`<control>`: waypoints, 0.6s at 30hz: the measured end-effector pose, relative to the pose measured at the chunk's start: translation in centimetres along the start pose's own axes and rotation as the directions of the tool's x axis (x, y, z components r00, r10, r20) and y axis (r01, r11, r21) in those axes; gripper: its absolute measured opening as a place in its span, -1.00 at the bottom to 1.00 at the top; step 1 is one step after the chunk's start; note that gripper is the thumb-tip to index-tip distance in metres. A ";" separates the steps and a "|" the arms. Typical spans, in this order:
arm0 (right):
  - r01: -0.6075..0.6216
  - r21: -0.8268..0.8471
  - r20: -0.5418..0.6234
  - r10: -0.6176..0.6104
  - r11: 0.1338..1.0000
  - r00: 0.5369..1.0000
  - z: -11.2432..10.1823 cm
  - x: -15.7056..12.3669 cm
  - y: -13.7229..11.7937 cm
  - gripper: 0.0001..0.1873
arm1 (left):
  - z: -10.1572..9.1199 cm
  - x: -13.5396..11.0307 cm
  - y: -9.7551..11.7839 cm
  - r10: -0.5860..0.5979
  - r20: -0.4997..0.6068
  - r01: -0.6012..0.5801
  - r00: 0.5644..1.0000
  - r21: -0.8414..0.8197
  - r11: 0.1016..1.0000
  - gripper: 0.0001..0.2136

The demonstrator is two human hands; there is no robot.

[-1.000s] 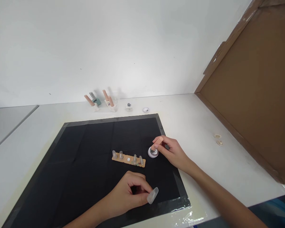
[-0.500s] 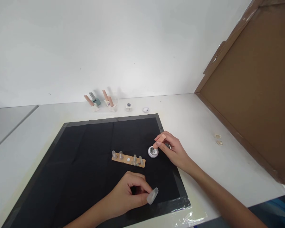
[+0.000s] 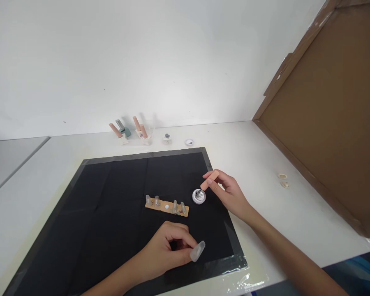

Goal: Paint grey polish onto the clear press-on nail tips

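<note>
My right hand is closed on a short peach-coloured stick, held just up and right of a small round white pot with something silvery in it. My left hand rests near the front of the black mat, pinching a clear plastic nail tip. Between the hands lies a tan strip carrying several clear nail tips and a white dot.
Along the wall stand small holders with peach sticks and a teal piece, a tiny box and a white ring. Two small rings lie near a brown cardboard panel on the right.
My right hand has lifted the peach stick up and to the right, away from the white pot. My left hand has barely moved.
</note>
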State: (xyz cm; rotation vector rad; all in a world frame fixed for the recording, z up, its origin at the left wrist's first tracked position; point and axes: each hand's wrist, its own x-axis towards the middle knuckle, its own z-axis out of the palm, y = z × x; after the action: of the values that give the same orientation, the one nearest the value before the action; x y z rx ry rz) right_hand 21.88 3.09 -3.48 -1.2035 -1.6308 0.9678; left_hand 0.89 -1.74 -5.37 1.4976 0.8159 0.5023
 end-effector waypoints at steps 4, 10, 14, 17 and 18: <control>-0.012 -0.001 0.011 0.012 1.000 1.000 0.2 0.0 0.3 -0.75 | 0.0 0.0 0.1 -0.007 -0.001 0.007 1.000 0.007 1.000 -0.72; 0.003 -0.046 0.026 -0.002 0.999 1.000 0.3 0.1 0.8 -0.76 | 0.0 0.0 0.0 -0.008 -0.004 0.008 1.000 0.009 1.000 -0.73; 0.013 -0.065 0.041 -0.010 0.998 0.999 0.4 0.1 0.8 -0.76 | 0.0 0.0 -0.1 0.000 0.004 0.000 1.000 0.011 1.000 -0.72; 0.024 -0.074 0.047 -0.021 0.997 0.999 0.5 0.1 0.8 -0.75 | 0.0 0.0 -0.1 0.000 0.003 0.000 1.000 0.019 1.000 -0.71; 0.027 -0.076 0.049 -0.024 0.997 0.999 0.5 0.2 0.8 -0.76 | 0.0 0.0 -0.1 0.000 0.002 0.000 1.000 0.022 1.000 -0.71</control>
State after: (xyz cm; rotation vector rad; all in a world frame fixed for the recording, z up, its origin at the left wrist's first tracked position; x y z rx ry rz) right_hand 21.58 3.37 -4.37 -1.2160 -1.7311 0.9323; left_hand 0.86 -1.75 -5.46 1.5187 0.8221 0.4930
